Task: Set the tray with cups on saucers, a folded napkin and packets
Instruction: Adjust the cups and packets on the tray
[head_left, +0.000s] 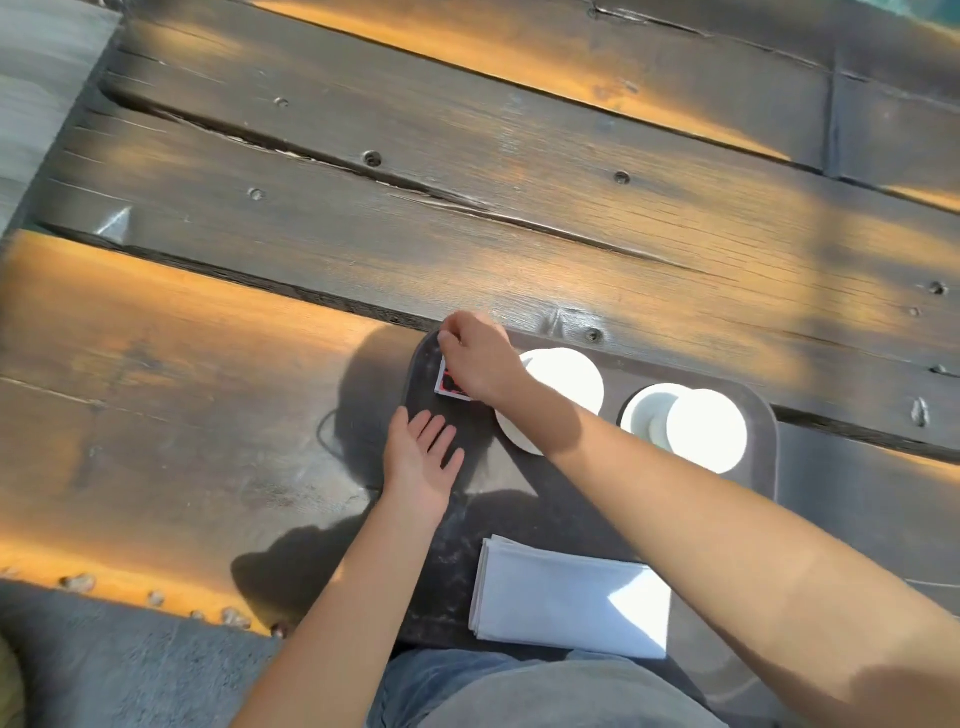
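1. Tray (763, 415): dark, stiff, set on the wooden bench (363, 234); best lifted by both side rims.
2. Packet (451, 385): red and black, thin, light; laid at the tray's far-left corner, pinched at its far edge by the right hand (475, 364).
3. Left hand (422, 457): released, fingers spread flat on the tray.
4. Cups on saucers (691, 428): white, judged fragile; far right.
5. Napkin (566, 597): folded, soft; near edge.

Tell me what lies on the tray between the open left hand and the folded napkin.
Nothing: in the head view, only bare dark tray separates the left hand from the folded napkin.
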